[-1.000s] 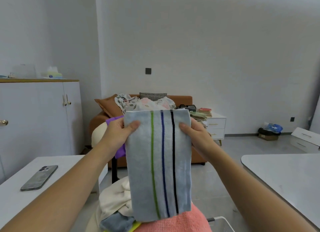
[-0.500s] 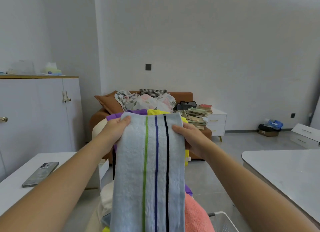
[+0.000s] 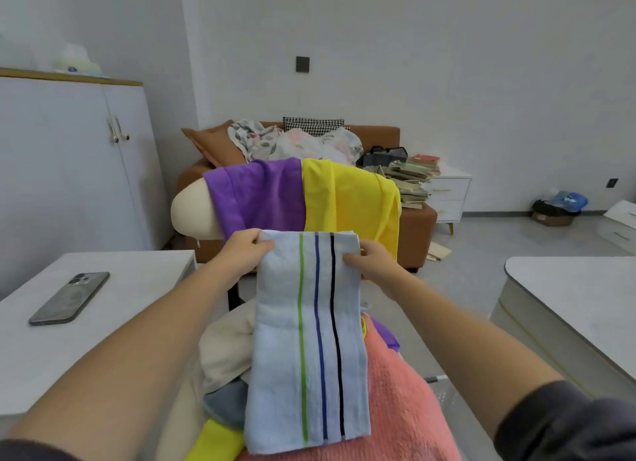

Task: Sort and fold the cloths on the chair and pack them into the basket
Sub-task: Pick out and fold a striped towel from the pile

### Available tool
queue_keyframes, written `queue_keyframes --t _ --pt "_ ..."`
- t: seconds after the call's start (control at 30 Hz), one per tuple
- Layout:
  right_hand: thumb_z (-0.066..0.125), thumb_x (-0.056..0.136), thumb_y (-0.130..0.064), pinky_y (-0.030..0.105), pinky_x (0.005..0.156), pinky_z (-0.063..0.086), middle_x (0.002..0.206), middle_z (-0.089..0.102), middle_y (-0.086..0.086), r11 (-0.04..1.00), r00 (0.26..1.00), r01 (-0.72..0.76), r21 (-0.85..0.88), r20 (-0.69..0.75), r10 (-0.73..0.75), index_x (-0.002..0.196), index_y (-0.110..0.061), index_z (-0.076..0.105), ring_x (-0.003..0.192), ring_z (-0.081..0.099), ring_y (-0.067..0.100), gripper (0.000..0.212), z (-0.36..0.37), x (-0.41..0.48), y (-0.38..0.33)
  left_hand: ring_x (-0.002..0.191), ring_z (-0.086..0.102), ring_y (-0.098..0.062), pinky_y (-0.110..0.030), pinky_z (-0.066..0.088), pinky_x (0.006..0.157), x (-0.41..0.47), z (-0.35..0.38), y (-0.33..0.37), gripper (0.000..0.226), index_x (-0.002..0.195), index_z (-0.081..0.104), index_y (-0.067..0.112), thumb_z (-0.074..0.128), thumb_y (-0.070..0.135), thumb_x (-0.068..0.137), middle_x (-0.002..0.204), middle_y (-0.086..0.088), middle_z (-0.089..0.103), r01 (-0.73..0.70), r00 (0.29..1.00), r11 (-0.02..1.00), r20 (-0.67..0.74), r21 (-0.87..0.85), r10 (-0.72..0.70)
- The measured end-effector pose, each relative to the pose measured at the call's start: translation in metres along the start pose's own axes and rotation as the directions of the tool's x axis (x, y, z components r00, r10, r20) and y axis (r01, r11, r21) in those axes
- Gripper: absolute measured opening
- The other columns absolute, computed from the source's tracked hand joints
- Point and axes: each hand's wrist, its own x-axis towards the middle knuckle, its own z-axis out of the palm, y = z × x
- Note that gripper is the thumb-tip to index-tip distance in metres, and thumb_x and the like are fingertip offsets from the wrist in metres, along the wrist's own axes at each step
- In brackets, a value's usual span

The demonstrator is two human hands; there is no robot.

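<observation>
Draped chair back [image 3: 191, 211] just ahead

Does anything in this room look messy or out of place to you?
Yes. The books beside the sofa are slumped in a loose heap, and a flat item, perhaps another book, lies on the floor by the sofa's foot. The striped towel hangs straight between the left hand and the right hand.

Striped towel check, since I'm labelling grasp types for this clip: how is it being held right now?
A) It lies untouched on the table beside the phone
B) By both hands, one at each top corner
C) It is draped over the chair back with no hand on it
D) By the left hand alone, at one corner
B: the left hand and the right hand each pinch a top corner of the striped towel, which hangs down over the pink cloth.
</observation>
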Motion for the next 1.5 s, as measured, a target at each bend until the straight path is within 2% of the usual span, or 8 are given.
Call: queue_keyframes --t 0.23,0.4,0.47,0.83,1.07,1.27,1.33,1.5 --pt "0.052 0.088 -0.002 0.025 0.076 0.052 0.106 0.066 0.003 0.988 0.991 0.136 0.070 -0.003 -0.137 0.114 -0.015 0.062 0.095 0.061 0.014 0.030 -0.008 -0.032 0.013 0.084 0.061 -0.017 -0.035 0.049 0.082 -0.043 -0.006 -0.009 0.021 0.087 0.064 0.023 0.060 0.002 0.087 0.087 -0.001 0.067 -0.241 0.971 0.970 -0.006 -0.016 0.241" --pt "0.056 0.086 0.007 0.015 0.071 0.050 0.088 0.064 0.000 0.984 0.983 0.172 0.048 0.055 -0.174 0.103 -0.004 0.063 0.081 0.060 0.006 0.020 -0.009 -0.065 0.028 0.075 0.059 0.001 -0.015 0.047 0.071 -0.079 -0.009 -0.030 0.030 0.078 0.067 0.028 0.064 -0.002 0.084 0.077 0.014 0.069 -0.290 0.956 0.956 0.025 -0.045 0.291" --pt "0.057 0.087 0.005 0.020 0.075 0.050 0.087 0.063 0.001 0.985 0.982 0.171 0.024 0.073 -0.173 0.101 -0.004 0.063 0.082 0.059 0.009 0.018 -0.007 -0.073 0.035 0.079 0.061 0.000 -0.020 0.049 0.075 -0.088 -0.007 -0.037 0.026 0.082 0.066 0.027 0.065 0.001 0.084 0.081 0.018 0.069 -0.294 0.955 0.956 0.048 -0.004 0.293" --pt "0.053 0.092 0.000 0.014 0.071 0.052 0.095 0.065 -0.002 0.972 0.976 0.217 0.085 0.007 -0.218 0.110 -0.006 0.062 0.084 0.061 0.004 0.021 -0.005 -0.068 0.017 0.083 0.055 -0.010 -0.020 0.043 0.069 -0.078 -0.003 -0.023 0.015 0.089 0.060 0.021 0.056 0.008 0.092 0.092 -0.001 0.064 -0.308 0.950 0.950 -0.069 -0.038 0.305" --pt "0.057 0.086 0.001 0.024 0.061 0.037 0.070 0.053 -0.006 0.949 0.963 0.268 -0.166 0.027 -0.268 0.081 -0.014 0.057 0.062 0.044 0.007 0.016 0.003 -0.060 0.042 0.071 0.056 0.004 -0.010 0.042 0.065 -0.074 0.003 -0.045 0.024 0.084 0.058 0.027 0.064 0.005 0.084 0.084 0.008 0.063 -0.342 0.939 0.930 0.066 0.131 0.336" --pt "0.060 0.080 0.001 0.033 0.075 0.046 0.090 0.065 -0.002 0.902 0.947 0.310 -0.301 0.013 -0.321 0.090 -0.018 0.064 0.086 0.060 0.016 0.022 0.016 -0.065 0.075 0.098 0.056 0.001 -0.013 0.040 0.081 -0.083 0.010 -0.093 0.034 0.098 0.052 0.047 0.073 0.037 0.073 0.109 0.019 0.059 -0.378 0.919 0.875 0.234 0.303 0.316" --pt "0.063 0.079 0.001 0.032 0.078 0.046 0.094 0.066 0.001 0.880 0.931 0.347 -0.324 0.007 -0.364 0.091 -0.018 0.065 0.090 0.060 0.018 0.023 0.018 -0.066 0.080 0.097 0.057 -0.005 -0.022 0.045 0.080 -0.084 0.011 -0.098 0.024 0.094 0.054 0.047 0.063 0.048 0.072 0.105 0.018 0.060 -0.424 0.905 0.836 0.178 0.348 0.385" --pt "0.060 0.090 -0.010 0.023 0.068 0.043 0.083 0.061 -0.005 0.928 0.930 0.339 -0.155 -0.093 -0.355 0.089 -0.022 0.062 0.077 0.055 0.007 0.011 0.017 -0.062 0.070 0.081 0.058 -0.003 -0.015 0.042 0.067 -0.079 0.017 -0.081 0.020 0.085 0.053 0.035 0.059 0.018 0.092 0.082 0.014 0.063 -0.351 0.932 0.916 -0.027 0.195 0.362"
